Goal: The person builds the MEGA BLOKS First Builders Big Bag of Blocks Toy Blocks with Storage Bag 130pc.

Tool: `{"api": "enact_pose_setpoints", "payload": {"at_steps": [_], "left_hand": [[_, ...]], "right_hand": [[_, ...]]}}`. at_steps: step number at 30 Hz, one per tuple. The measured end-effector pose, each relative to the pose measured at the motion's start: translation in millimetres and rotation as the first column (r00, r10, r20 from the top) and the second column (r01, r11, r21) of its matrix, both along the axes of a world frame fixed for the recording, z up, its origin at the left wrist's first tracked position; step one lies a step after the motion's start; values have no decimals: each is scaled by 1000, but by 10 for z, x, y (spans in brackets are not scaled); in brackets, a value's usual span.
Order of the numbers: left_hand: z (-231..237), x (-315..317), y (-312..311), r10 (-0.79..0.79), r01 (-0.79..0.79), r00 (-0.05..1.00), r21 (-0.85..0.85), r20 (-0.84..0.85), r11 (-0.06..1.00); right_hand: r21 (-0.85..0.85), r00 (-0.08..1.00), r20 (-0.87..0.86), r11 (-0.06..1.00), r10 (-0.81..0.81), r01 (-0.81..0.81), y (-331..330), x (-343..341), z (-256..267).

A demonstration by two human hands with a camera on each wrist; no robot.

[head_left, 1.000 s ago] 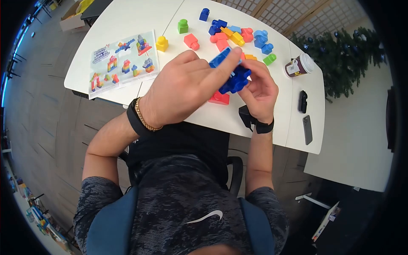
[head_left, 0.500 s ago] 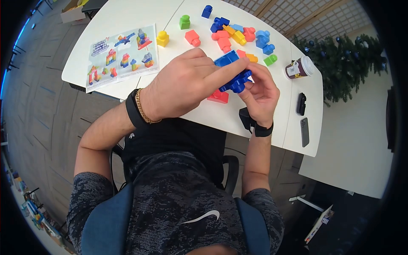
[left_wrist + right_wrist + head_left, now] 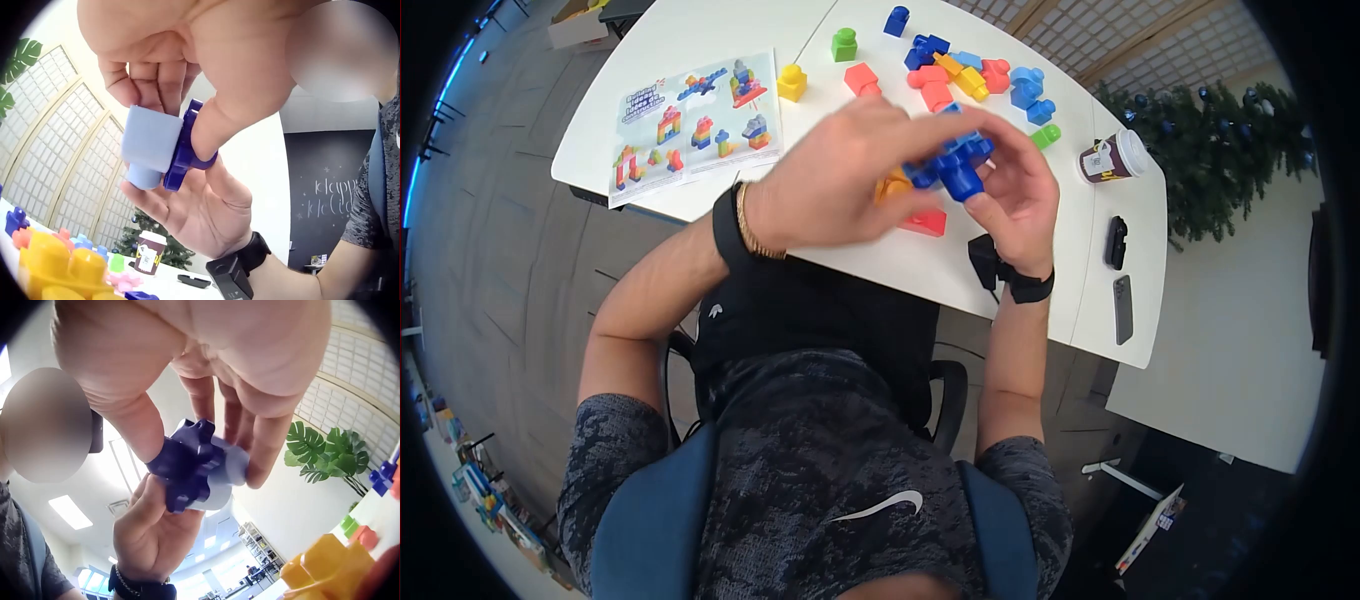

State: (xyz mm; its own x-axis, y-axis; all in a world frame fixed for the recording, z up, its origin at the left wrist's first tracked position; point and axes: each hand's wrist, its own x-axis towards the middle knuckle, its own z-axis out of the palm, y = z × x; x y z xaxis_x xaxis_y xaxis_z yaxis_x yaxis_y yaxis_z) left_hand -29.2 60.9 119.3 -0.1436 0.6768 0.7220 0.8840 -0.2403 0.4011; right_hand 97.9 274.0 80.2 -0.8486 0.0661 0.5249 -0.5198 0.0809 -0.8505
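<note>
- Left hand [image 3: 830,185], upper middle of head view: grip narrow, thumb pressed on the dark blue gear piece [image 3: 960,172], other fingers behind the light blue block [image 3: 152,139].
- Right hand [image 3: 1022,205], just right of it: grip narrow too, thumb and fingers pinching the same two pieces from the other side; one fingertip at the light blue knob in right wrist view.
- Gear piece and light blue block: held up between both hands, touching face to side, center of both wrist views. Whether fully joined, can't tell.
- Under the hands on the desk [image 3: 880,270]: red block [image 3: 927,223], part hidden; yellow block [image 3: 894,184] just beside left thumb.
- Loose blocks, top middle of frame: pile of blue, red, yellow; green block [image 3: 844,45] and another yellow block [image 3: 792,83] apart, left of pile.
- Picture sheet [image 3: 695,128] upper left.
- Right side: paper cup [image 3: 1112,158], black case [image 3: 1116,243], phone [image 3: 1123,310] below it.
</note>
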Motion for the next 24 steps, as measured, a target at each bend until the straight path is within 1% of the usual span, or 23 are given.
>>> {"api": "enact_pose_setpoints", "payload": {"at_steps": [1, 2, 4, 5, 6, 7, 8, 9, 10, 12, 13, 14, 16, 17, 18, 19, 20, 21, 22, 23, 24], "left_hand": [[6, -61, -5, 32, -32, 999, -20, 34, 999], [22, -121, -9, 31, -30, 999, -33, 31, 999], [60, -230, 2, 96, -94, 994, 39, -48, 995], [52, -265, -8, 67, -67, 998, 40, 11, 997], [5, -293, 20, 57, -58, 998, 35, 7, 998], [-62, -306, 55, -61, 33, 959, 106, 276, 994], [-117, -312, 71, -186, 95, 837, 198, 515, 976], [-172, -288, 31, -289, 186, 676, 222, 678, 957], [-229, -247, 15, -285, 183, 677, 220, 679, 958], [-368, -163, 10, -383, 208, 417, 324, 824, 923], [-409, -158, -13, -384, 226, 359, 320, 850, 920], [-455, -158, -28, -382, 227, 354, 318, 854, 921], [-508, -138, -54, -338, 199, 408, 279, 848, 939], [-491, -133, -101, -341, 202, 403, 280, 849, 938], [-452, -141, -183, -205, 194, 515, 120, 833, 974], [-425, -151, -256, -72, 165, 618, -40, 783, 986], [-449, -178, -306, -77, 169, 619, -37, 782, 985], [-502, -207, -352, -64, 132, 710, -43, 701, 990], [-566, -217, -384, -46, 94, 790, -47, 612, 994], [-623, -218, -395, -40, 68, 828, -30, 560, 997], [-666, -216, -412, -40, 68, 828, -31, 560, 997]], "right_hand": [[46, 999, -24, 999, -20, 21, -14, -63, 46], [49, 998, -38, 998, -47, 49, -31, -118, 87], [63, 988, -120, 993, -96, 104, -38, -264, 148], [24, 983, -151, 994, -103, 108, -76, -323, 187], [18, 982, -154, 993, -113, 117, -101, -364, 190], [-18, 980, -169, 994, -109, 107, -123, -394, 188], [-52, 978, -185, 994, -101, 93, -145, -410, 190], [20, 971, -204, 991, -125, 132, -172, -414, 197], [18, 971, -204, 992, -122, 129, -210, -403, 208], [87, 980, -77, 978, -181, 188, -304, -365, 210], [102, 978, -84, 975, -189, 197, -309, -370, 199], [99, 978, -78, 975, -191, 199, -324, -368, 202], [127, 980, 29, 973, -196, 191, -361, -338, 259], [203, 972, 53, 956, -227, 212, -363, -319, 293], [205, 971, 56, 955, -231, 215, -381, -293, 308], [253, 971, 79, 947, -227, 200, -401, -265, 322], [299, 970, 100, 936, -223, 184, -416, -249, 333], [301, 969, 100, 935, -226, 187, -423, -245, 335], [365, 970, 96, 915, -221, 173, -434, -245, 326], [427, 972, 92, 890, -217, 158, -444, -249, 313], [426, 972, 92, 891, -217, 159, -443, -251, 291]]}}
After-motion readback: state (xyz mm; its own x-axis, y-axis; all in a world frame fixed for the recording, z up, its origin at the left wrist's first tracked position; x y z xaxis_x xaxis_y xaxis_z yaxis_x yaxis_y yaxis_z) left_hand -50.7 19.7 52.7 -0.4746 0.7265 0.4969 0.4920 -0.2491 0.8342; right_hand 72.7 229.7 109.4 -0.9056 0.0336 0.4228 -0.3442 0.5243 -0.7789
